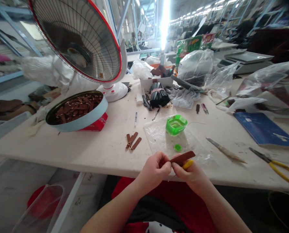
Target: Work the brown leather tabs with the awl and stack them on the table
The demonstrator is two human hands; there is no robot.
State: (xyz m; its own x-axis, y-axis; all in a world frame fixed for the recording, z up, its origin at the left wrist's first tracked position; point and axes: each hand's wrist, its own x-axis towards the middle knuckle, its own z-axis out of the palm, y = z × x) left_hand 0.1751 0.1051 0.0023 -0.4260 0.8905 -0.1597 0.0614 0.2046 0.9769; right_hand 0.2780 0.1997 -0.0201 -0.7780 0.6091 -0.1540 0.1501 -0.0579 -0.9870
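At the table's front edge my left hand (155,168) is closed, thumb and fingers pinching the near end of a brown leather strip (184,157). My right hand (193,176) is closed beside it, touching the same strip and also holding a tool with a yellow handle (188,164); the tool's working end is hidden. Just beyond the hands, a small green cap (178,147) lies on a see-through plastic sheet (156,132). A green plastic container (176,124) stands on that sheet. Left of it rest several brown leather tabs (133,141) with small metal rings.
A round tin (86,118) of brown pieces and a fan (115,90) stand at left. Bundled black strips (159,95) lie at the back. To the right are a knife (225,150), yellow-handled pliers (273,161) and a blue book (268,127).
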